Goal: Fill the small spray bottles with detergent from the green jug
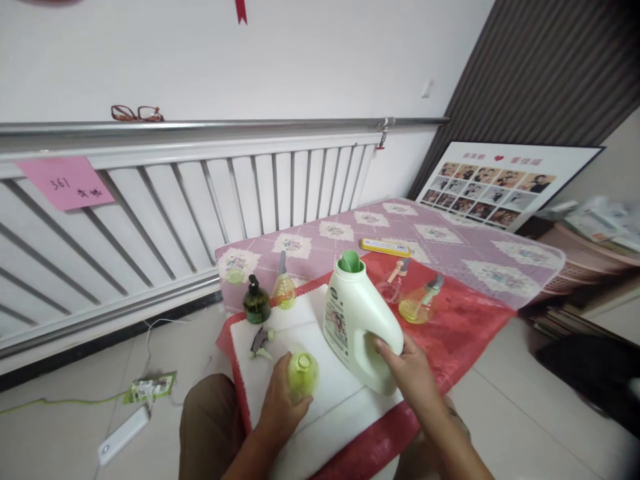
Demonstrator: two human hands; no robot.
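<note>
With its fingers wrapped round it, my left hand (281,404) holds a yellow-green spray bottle (305,377) whose neck is uncapped. My right hand (409,367) grips the handle of a large pale green detergent jug (363,320), uncapped, with a green spout showing in its mouth. The jug stands nearly upright, tilted slightly; whether its base touches the white cloth (320,420) cannot be told. A detached spray head (261,341) lies on the cloth left of the small bottle. Beyond it stand a dark green pump bottle (257,303) and a yellow spray bottle (285,291).
A clear spray bottle (391,285) and another yellow spray bottle (416,307) stand on the red cloth (463,333). Behind the jug lies a yellow case (385,248). A light green cap (235,275) rests at the table's left corner. A white radiator (250,193) lines the wall.
</note>
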